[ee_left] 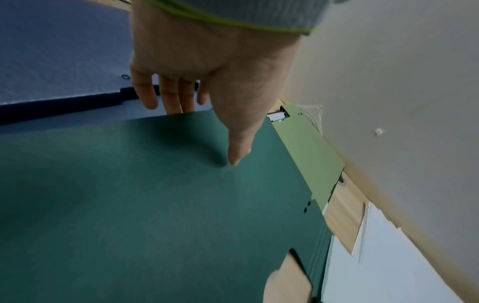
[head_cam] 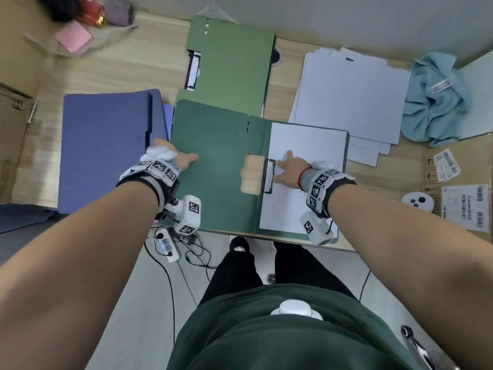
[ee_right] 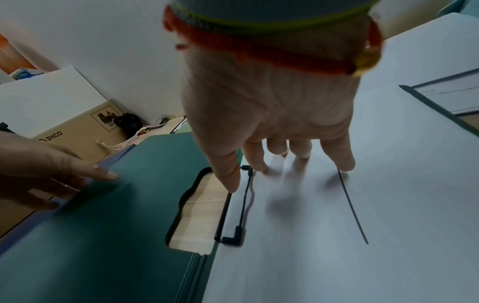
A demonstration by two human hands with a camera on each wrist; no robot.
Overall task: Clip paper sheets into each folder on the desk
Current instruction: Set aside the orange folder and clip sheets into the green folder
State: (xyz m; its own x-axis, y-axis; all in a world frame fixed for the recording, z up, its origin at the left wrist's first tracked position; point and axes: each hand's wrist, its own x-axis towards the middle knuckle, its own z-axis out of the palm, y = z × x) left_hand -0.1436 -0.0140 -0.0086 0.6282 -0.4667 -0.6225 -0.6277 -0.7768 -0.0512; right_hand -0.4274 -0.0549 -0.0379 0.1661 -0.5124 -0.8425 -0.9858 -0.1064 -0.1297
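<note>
A dark green folder (head_cam: pixel 213 182) lies open at the desk's front edge. My left hand (head_cam: pixel 176 156) pinches the left edge of its cover (ee_left: pixel 155 205), thumb on top and fingers underneath. White paper sheets (head_cam: pixel 306 145) lie on the right half under a black wire clip (head_cam: pixel 269 176) beside the spine. My right hand (head_cam: pixel 286 166) presses flat on the paper (ee_right: pixel 337 246), its fingers spread and its thumb touching the clip (ee_right: pixel 233 209). The left hand (ee_right: pixel 77 174) also shows in the right wrist view, on the cover (ee_right: pixel 103 246).
A light green folder (head_cam: pixel 229 62) with its own clip lies behind the dark one. A blue folder (head_cam: pixel 106 145) lies to the left. At the right are a stack of loose sheets (head_cam: pixel 346 94), a teal cloth (head_cam: pixel 437 100) and a cardboard box (head_cam: pixel 458 182).
</note>
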